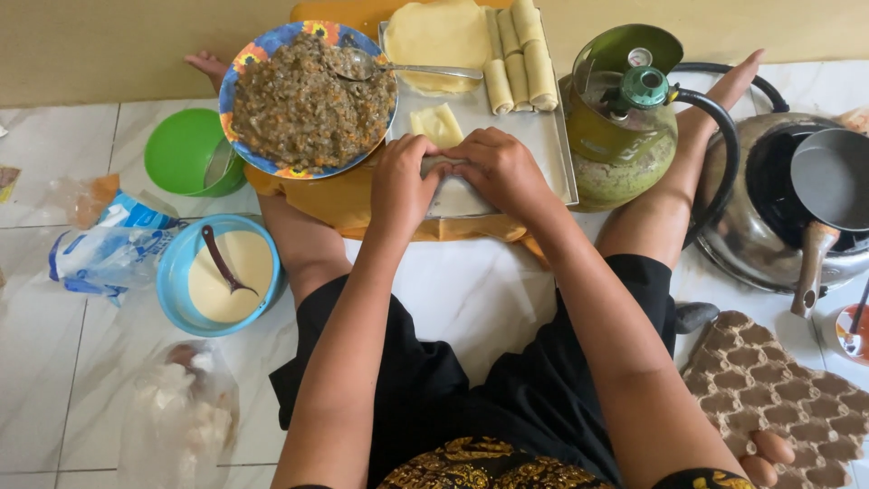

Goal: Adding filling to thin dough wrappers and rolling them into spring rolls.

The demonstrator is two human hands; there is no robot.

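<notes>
My left hand (pixel 403 181) and my right hand (pixel 501 167) meet over a metal tray (pixel 552 154), both pressing on a pale thin wrapper (pixel 435 124) that they fold or roll between the fingers. Most of the piece is hidden under the hands. Several finished rolls (pixel 520 56) lie at the tray's far right, beside a stack of round wrappers (pixel 438 38). A flowered bowl of brown minced filling (pixel 303 101) with a metal spoon (pixel 407 69) sits just left of the tray.
A green gas cylinder (pixel 623 127) stands right of the tray, a stove with a small pan (pixel 828 181) further right. A blue bowl of batter (pixel 222 276), a green bowl (pixel 186 152), plastic bags (pixel 109 254) and an egg carton (pixel 769 389) lie on the tiled floor.
</notes>
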